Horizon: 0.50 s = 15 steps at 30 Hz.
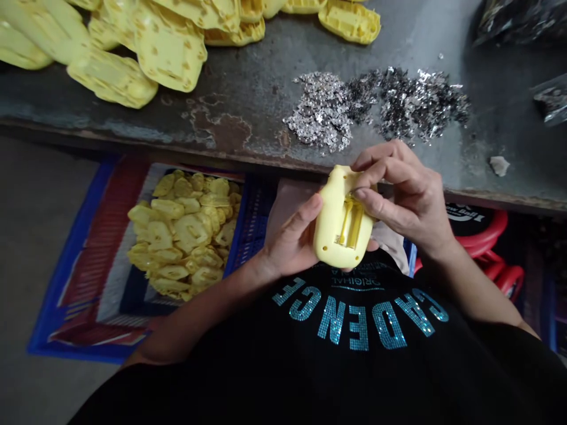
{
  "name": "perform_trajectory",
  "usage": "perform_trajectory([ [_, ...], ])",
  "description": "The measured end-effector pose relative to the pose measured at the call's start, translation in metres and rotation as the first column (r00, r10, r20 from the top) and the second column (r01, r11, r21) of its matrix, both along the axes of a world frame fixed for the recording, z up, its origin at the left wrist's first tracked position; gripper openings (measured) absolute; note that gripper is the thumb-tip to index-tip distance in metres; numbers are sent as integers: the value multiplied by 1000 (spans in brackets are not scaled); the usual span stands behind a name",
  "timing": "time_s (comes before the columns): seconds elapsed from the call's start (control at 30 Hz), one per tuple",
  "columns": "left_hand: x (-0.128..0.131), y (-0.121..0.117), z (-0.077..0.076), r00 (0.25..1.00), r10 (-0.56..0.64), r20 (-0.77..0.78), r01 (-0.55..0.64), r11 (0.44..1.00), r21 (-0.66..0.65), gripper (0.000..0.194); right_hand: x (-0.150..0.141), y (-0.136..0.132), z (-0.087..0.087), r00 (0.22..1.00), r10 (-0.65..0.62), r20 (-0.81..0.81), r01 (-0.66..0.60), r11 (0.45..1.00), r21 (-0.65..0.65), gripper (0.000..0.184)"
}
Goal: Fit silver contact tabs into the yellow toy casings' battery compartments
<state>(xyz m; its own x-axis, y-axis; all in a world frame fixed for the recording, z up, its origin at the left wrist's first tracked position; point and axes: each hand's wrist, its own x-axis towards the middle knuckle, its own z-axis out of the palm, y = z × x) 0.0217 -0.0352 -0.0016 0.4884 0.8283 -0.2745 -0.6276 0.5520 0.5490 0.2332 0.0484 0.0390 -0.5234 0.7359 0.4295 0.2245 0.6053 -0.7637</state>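
A yellow plastic housing [325, 236] with a long battery compartment and small screw holes is held up in front of my chest. My left hand [295, 239] is closed round its left side and underside, thumb along the edge. At the upper end of the compartment, the thumb and forefinger of my right hand [401, 192] are pinched together. What sits between those fingertips is too small to name; a thin dark edge shows there. Just beyond, small shiny metal contact pieces [321, 109] lie heaped on the workbench [248, 77].
More yellow housings [170, 50] are piled at the bench's far left. A blue crate [66, 260] below holds many yellow parts [190, 230]. Clear bags [551, 97] lie at the right, near a whitish lump [499, 166]. Red rounded items [487, 236] are under the bench's right side.
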Motion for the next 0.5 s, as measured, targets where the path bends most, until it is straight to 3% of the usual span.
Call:
perform_trajectory([
  [0.1,7,-3,2,996,85,-40,-84,996,24,92,4,-8,-1,997,-57,51,53,996,72,22],
  [0.23,11,-6,1,989,144,-43,-142,989,29,83,5,-18,1,987,-121,105,97,973,210,14],
  [0.5,10,-9,-13,976,203,-74,-203,979,17,84,3,-25,0,952,-245,183,128,863,488,16],
])
